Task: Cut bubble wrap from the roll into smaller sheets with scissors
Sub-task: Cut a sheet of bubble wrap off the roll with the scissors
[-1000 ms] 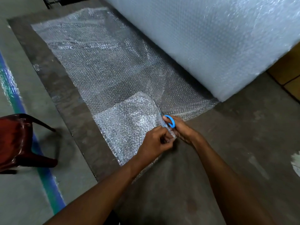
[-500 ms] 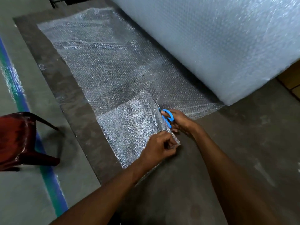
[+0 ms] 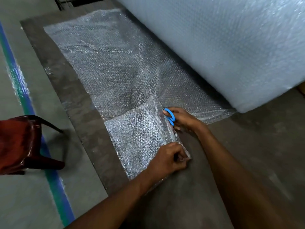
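Bubble wrap roll [image 3: 222,40]: large, lying upper right on dark floor mat [image 3: 79,96]. Unrolled bubble wrap sheet [image 3: 107,63]: spread flat on mat, running from roll toward left. Folded-over bubble wrap flap [image 3: 140,136]: doubled, brighter, at near end of sheet. Left hand [image 3: 168,160]: fingers curled, pinching flap's near right corner. Right hand [image 3: 183,119]: gripping blue-handled scissors [image 3: 170,116] at flap's right edge; blades hidden. Dark red plastic chair [image 3: 18,142]: left, on grey floor beside blue-green floor stripe [image 3: 54,179].

right hand [image 3: 183,119] grips scissors [image 3: 170,116] | left hand [image 3: 168,160] pinches bubble wrap [image 3: 140,133] corner | roll [image 3: 222,38] behind
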Demonstrator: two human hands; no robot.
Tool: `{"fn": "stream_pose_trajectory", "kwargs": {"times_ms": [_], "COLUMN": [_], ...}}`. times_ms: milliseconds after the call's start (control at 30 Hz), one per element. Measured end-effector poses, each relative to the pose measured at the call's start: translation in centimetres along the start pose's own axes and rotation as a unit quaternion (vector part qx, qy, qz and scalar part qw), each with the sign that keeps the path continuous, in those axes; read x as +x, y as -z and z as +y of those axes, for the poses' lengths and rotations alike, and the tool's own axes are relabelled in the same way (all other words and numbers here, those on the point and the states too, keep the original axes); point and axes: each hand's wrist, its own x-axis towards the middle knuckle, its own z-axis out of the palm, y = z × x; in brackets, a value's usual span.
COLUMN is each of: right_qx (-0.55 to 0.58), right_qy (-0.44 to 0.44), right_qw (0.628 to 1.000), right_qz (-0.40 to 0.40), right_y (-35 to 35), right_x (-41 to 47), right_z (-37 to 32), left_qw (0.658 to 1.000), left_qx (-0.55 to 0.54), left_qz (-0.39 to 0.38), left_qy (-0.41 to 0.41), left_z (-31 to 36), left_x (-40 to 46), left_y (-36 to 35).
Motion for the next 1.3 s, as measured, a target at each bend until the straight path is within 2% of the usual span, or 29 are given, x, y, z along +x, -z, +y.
{"fn": "stream_pose_trajectory", "kwargs": {"times_ms": [267, 433, 533, 633, 700, 800, 900, 1100, 1300], "right_qx": [-0.013, -0.016, -0.045, -0.053, -0.040, -0.034, -0.020, -0.033, -0.040], "right_qy": [-0.008, -0.017, 0.010, 0.004, -0.011, -0.028, -0.033, -0.038, -0.065], "right_qw": [1.000, 1.000, 0.999, 0.998, 0.999, 0.998, 0.998, 0.998, 0.995], "right_qz": [-0.001, 0.012, 0.020, 0.021, 0.033, 0.038, 0.040, 0.046, 0.064], "right_y": [-0.7, -1.6, -1.8, -1.8, -1.9, -1.6, -1.2, -0.4, 0.0], "right_x": [2.2, 3.0, 3.3, 3.0, 2.8, 2.5, 2.4, 1.2, 0.3], "right_z": [-1.2, -1.3, -1.6, -2.0, -2.0, -1.9, -1.9, -1.4, -1.4], "left_qw": [1.000, 0.999, 0.996, 0.968, 0.945, 0.936, 0.911, 0.955, 0.974], "left_qx": [-0.001, -0.017, -0.030, 0.079, 0.173, 0.283, 0.374, 0.268, 0.187], "left_qz": [-0.015, 0.004, 0.089, 0.225, 0.252, 0.142, 0.043, -0.065, -0.063], "left_qy": [0.002, -0.028, 0.005, 0.073, 0.118, 0.155, 0.169, 0.113, 0.108], "left_z": [-0.5, 0.7, 1.0, -1.2, -3.6, -6.8, -8.8, -11.0, -10.8], "left_x": [-0.4, -0.5, 0.1, 3.2, 6.0, 8.9, 9.9, 9.5, 8.9], "left_y": [0.4, 1.9, 4.6, 8.1, 10.9, 14.5, 15.7, 16.5, 17.8]}}
